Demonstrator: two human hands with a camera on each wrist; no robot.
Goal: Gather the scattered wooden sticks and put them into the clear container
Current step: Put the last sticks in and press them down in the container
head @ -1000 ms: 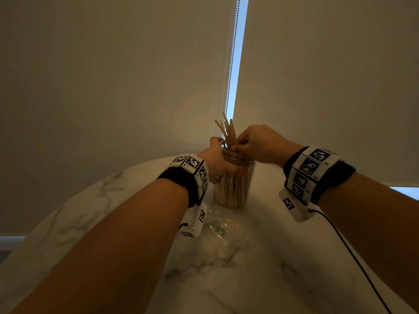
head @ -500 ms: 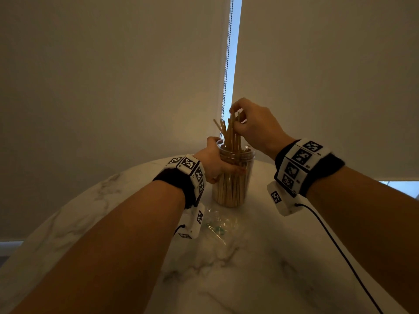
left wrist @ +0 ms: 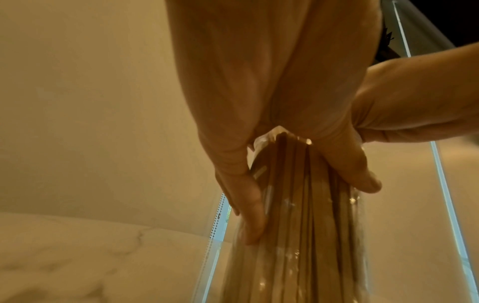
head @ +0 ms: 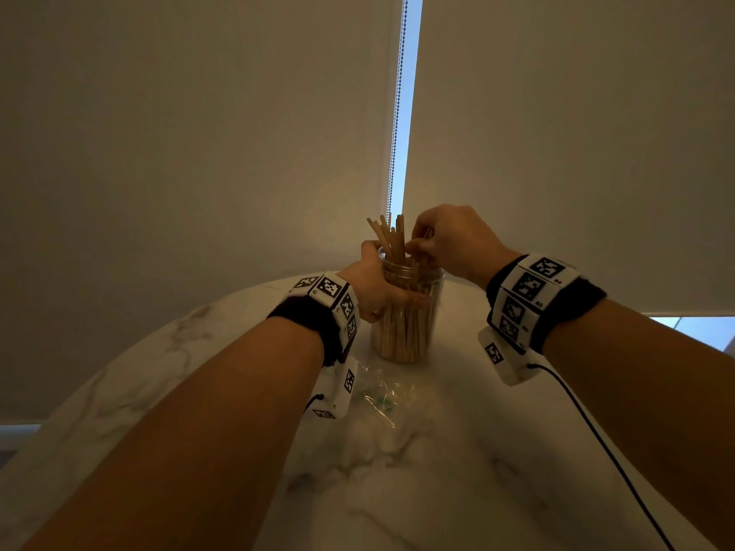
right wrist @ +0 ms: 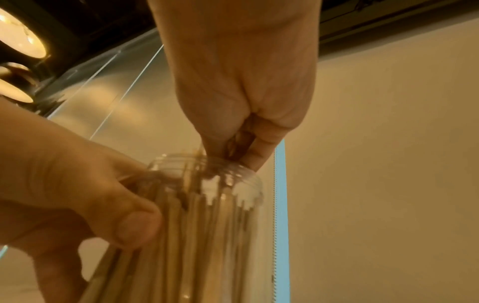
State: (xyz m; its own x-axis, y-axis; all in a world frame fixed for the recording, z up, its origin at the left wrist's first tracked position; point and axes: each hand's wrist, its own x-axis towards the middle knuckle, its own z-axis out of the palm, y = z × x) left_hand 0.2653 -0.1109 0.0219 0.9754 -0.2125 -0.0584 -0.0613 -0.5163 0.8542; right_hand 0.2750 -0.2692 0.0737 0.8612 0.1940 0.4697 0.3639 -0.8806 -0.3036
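Left hand: wrapped round clear container — steadying it.
Right hand: fingertips pinched on wooden sticks — seating them.

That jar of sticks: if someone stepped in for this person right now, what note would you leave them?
Left hand grips the clear jar, which stands upright on the marble table.
Right hand is at the jar mouth, fingertips pinching wooden sticks.
Done: the jar is nearly full of sticks; a few tall ones still poke out above the rim.
Left: seat those sticks and let go. No loose sticks show on the table; crinkled clear plastic lies before the jar.
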